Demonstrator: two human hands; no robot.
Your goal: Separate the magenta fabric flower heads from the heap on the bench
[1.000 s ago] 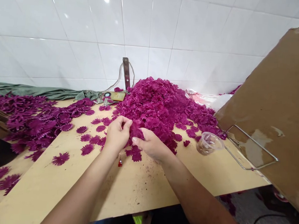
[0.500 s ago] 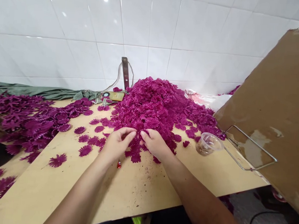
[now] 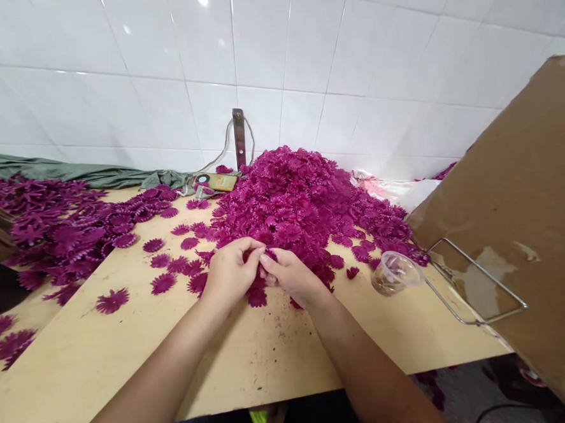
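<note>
My left hand and my right hand meet at the front of a tall heap of purple artificial flower pieces. Thumb and fingers are pinched together on both, and the tips touch or nearly touch. A dark purple flower piece shows between the right thumb and forefinger. What the left fingertips pinch is too small and covered to make out. Loose flower pieces lie on the wooden board to the left of my left hand.
A clear plastic cup stands right of the heap, beside a bent metal wire frame and a large cardboard sheet. More purple pieces spread at left. A yellowish phone-like device lies near the tiled wall.
My hands have come together, the left moving right until the fingertips meet. A small red object below my left hand is no longer visible. The view has shifted slightly.
</note>
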